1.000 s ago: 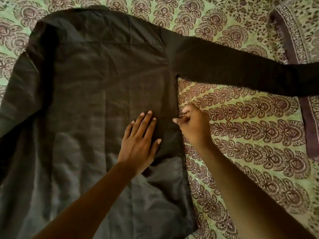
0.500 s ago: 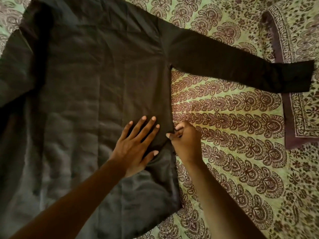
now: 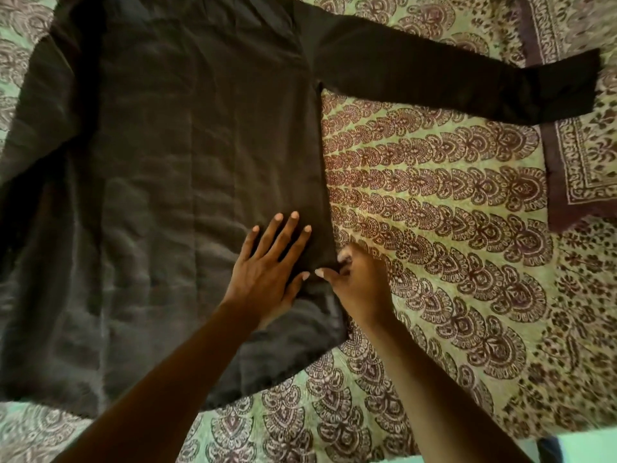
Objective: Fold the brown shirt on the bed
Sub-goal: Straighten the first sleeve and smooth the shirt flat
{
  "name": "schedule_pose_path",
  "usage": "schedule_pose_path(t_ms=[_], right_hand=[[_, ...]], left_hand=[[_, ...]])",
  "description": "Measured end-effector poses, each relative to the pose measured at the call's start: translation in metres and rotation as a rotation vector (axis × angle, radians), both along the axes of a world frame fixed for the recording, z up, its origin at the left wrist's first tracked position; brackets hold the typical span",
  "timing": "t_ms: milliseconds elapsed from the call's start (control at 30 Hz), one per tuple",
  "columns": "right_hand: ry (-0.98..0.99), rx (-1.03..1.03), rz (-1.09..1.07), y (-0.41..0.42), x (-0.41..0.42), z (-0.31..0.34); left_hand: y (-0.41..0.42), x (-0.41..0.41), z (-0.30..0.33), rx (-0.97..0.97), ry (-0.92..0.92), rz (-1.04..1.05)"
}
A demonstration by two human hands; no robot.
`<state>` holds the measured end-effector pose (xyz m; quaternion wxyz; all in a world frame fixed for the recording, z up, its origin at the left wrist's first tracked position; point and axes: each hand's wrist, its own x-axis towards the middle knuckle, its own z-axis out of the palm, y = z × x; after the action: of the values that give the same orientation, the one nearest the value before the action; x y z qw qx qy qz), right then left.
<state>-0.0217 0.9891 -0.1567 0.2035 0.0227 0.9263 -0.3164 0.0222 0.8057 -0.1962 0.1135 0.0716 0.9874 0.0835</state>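
The brown shirt (image 3: 187, 168) lies spread flat on the bed, its back up. One long sleeve (image 3: 450, 85) stretches out to the right, and the other sleeve is folded in at the left. My left hand (image 3: 270, 269) presses flat on the shirt near its right side seam, fingers straight and spread. My right hand (image 3: 357, 279) sits just right of it at the seam, fingers curled and pinching the shirt's edge.
The bed is covered by a green sheet with a maroon paisley print (image 3: 450, 245). A pillow in matching print with a dark border (image 3: 581, 135) lies at the right, under the sleeve's cuff. The bed's near edge (image 3: 567, 439) shows at the bottom right.
The view has drawn back and down, so the whole right sleeve and the shirt's hem now show. Both hands stay at the side seam, slightly lower on it.
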Motion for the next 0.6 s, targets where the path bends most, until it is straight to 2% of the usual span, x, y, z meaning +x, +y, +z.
schedule_pose_path(t_ms=[233,367,467,533,600], right_hand=[[-0.097,-0.021,-0.015,0.030,0.051,0.008],[-0.113,-0.077,0.051,0.045,0.080,0.011],[-0.164,-0.102,0.007,0.051,0.086,0.013],[-0.229,-0.054,0.017,0.053,0.085,0.016],[-0.257,0.082,0.061,0.052,0.082,0.025]], left_hand=[[0.013,0.049,0.001,0.018,-0.005,0.007],[0.023,0.080,0.001,-0.003,-0.025,-0.049],[0.028,0.101,0.004,0.007,-0.044,-0.084],[0.031,0.115,0.007,0.033,-0.053,-0.109],[0.033,0.128,0.008,0.059,-0.053,-0.163]])
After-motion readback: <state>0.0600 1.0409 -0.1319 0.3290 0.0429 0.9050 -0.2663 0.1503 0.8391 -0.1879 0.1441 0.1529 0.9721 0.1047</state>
